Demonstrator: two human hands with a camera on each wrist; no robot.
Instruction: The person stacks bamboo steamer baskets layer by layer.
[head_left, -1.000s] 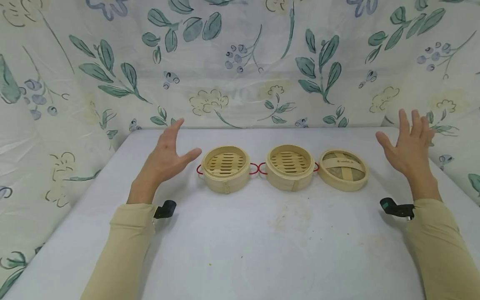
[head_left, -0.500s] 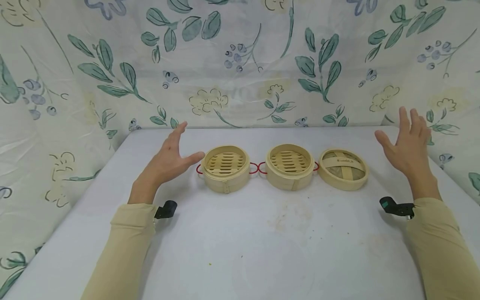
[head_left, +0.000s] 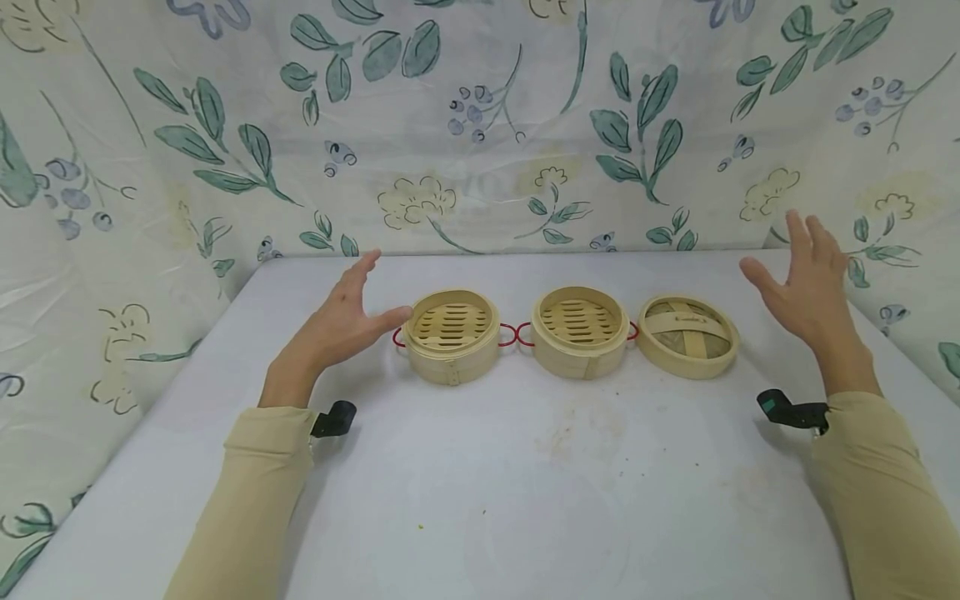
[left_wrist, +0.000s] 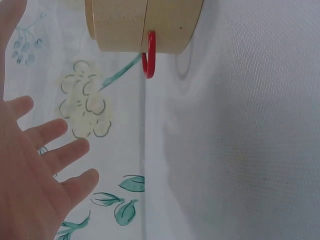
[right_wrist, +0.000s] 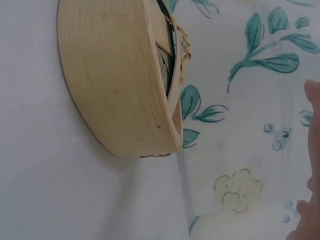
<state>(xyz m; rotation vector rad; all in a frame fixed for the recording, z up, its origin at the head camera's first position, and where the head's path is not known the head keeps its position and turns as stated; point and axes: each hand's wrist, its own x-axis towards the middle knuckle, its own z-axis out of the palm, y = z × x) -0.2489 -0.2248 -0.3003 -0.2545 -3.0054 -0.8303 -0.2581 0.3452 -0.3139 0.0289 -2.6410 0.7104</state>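
Observation:
Three bamboo pieces stand in a row on the white table. The left steamer basket [head_left: 453,367] and the middle steamer basket [head_left: 579,363] each show a slatted base and red side handles. At the right lies the woven steamer lid [head_left: 688,337], its strap upward. My left hand [head_left: 330,329] hovers left of the left basket, fingers spread, thumb near its rim; in the left wrist view a gap separates the fingers from that basket [left_wrist: 145,25]. My right hand [head_left: 810,300] is raised to the right of the lid [right_wrist: 115,80], apart from it, holding nothing.
A floral cloth [head_left: 480,125] hangs behind the table [head_left: 525,500] and along its sides. Small crumbs and faint brown stains lie on the tabletop in front of the baskets. A black wrist camera is strapped to each forearm.
My left hand has moved slightly right, its thumb now close to the left basket's rim. The right hand has shifted a little left toward the lid. The baskets and lid stay in place.

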